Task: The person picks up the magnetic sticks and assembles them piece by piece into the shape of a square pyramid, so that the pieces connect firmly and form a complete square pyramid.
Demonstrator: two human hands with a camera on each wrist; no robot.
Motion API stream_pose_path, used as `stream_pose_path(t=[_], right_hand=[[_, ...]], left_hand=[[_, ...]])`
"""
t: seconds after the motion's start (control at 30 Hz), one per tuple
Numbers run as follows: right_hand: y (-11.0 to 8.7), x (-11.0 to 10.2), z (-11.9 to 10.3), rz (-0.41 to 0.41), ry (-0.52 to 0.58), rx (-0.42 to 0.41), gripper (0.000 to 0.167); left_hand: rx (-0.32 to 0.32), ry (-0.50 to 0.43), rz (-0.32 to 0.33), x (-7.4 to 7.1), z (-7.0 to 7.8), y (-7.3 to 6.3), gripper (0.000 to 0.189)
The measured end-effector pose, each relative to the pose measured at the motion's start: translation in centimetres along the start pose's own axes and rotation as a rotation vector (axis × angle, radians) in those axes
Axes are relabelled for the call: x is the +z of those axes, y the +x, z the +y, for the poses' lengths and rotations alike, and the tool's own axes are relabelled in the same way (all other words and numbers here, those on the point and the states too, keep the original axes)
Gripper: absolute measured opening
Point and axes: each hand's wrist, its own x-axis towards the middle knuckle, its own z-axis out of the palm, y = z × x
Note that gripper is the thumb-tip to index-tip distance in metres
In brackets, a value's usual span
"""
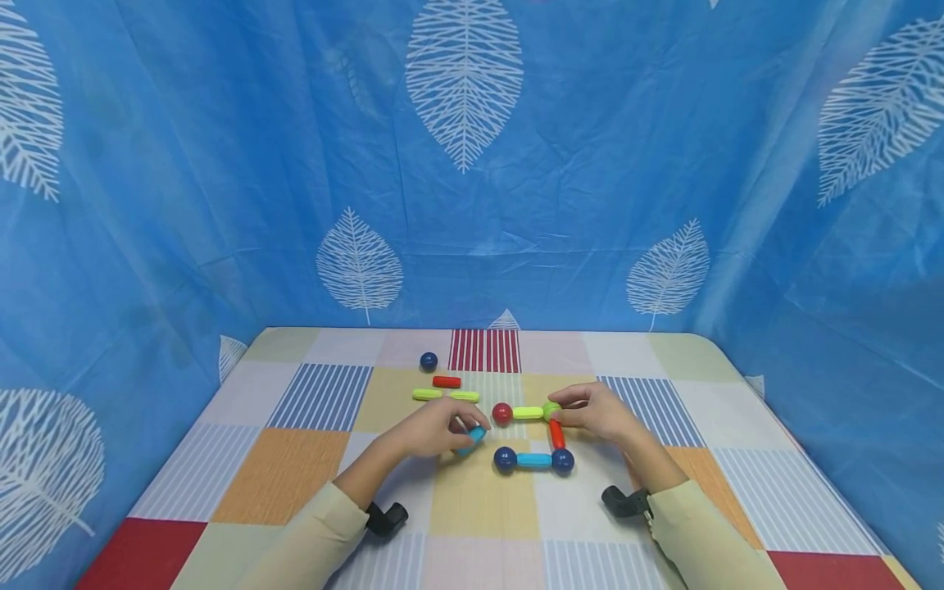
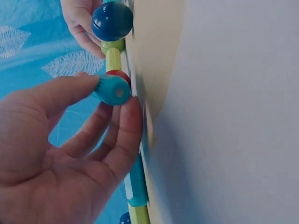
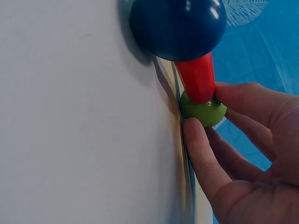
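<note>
My left hand (image 1: 435,428) pinches a light-blue magnetic rod (image 2: 111,90) between thumb and fingers, just above the tablecloth. With thumb and fingertips, my right hand (image 1: 599,411) grips a green ball (image 3: 203,112) at the corner of a chain of rods and balls. From that ball a yellow-green rod (image 1: 527,412) runs left to a red ball (image 1: 502,414). A red rod (image 1: 556,434) joins it to a dark-blue ball (image 1: 564,461) nearer me. Another light-blue rod (image 1: 534,460) links this one to a second dark-blue ball (image 1: 505,460). The chain's left side is open.
Beyond my left hand lie two yellow-green rods (image 1: 464,396), a red rod (image 1: 447,382) and a loose dark-blue ball (image 1: 428,361). In the left wrist view, another light-blue rod (image 2: 136,183) lies behind the fingers. A blue leaf-patterned curtain (image 1: 472,205) surrounds the table's back and sides.
</note>
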Motion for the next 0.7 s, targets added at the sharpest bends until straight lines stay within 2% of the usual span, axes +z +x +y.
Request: stream_pose_path(t=[0.13, 0.47, 0.7], right_hand=[[0.0, 0.0, 0.0, 0.001, 0.001, 0.005, 0.035], [0.0, 0.0, 0.1, -0.006, -0.004, -0.020, 0.035], [0.0, 0.0, 0.0, 0.000, -0.013, -0.012, 0.034]], left_hand=[[0.008, -0.091, 0.003, 0.3, -0.1, 0.0, 0.018], [-0.078, -0.219, 0.090, 1.0, 0.1, 0.3, 0.024], [-0.114, -0.249, 0.143, 1.4, 0.2, 0.8, 0.028]])
